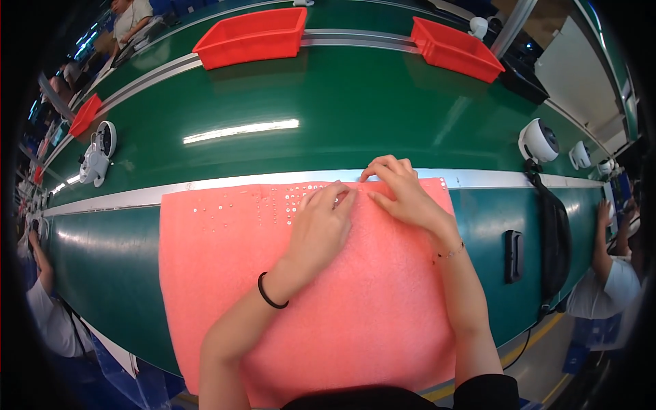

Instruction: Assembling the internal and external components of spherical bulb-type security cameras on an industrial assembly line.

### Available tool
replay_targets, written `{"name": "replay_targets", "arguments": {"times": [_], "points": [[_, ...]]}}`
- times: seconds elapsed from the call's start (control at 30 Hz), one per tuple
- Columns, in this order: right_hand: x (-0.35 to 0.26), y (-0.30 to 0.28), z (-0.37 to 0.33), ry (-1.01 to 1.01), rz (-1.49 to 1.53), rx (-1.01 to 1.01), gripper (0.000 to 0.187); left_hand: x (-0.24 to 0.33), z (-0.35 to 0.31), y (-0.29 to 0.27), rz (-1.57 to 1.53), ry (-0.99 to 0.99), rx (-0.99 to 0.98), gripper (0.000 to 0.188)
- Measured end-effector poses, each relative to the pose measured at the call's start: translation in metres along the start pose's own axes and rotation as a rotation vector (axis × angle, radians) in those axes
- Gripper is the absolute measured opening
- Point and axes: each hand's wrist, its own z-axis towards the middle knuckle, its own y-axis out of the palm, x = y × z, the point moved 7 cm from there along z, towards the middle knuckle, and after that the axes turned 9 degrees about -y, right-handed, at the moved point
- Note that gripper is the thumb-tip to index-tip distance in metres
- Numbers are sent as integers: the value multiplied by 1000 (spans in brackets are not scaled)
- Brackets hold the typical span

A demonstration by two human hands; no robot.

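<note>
Pink foam sheet under left hand, right hand

The pink foam sheet looked soft, matt and finely textured. Along its far edge, small metal studs glinted. Beyond the sheet, the green desk was smooth and glossy, edged by a brushed metal rail. Red plastic bins shone faintly.

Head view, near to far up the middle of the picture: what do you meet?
Pink foam sheet → left hand → small silvery parts in rows near the sheet's far edge → metal rail → green conveyor belt → red bin.
</note>
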Motion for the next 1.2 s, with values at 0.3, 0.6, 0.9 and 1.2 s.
{"name": "replay_targets", "arguments": {"times": [0.3,0.6,0.9,1.2], "points": [[-4,-6,-3,-48,-48,12,21,4,-1,3,71,56,-8,33],[-33,-8,-14,-90,-437,-174,35,10,-4,4,119,62,-53,37],[-38,-6,-19,-56,-467,-279,39,22,-25,17,270,74,-189,54],[-39,-9,-19,-58,-472,-268,40,29,-33,27,281,2,-276,82]]}}
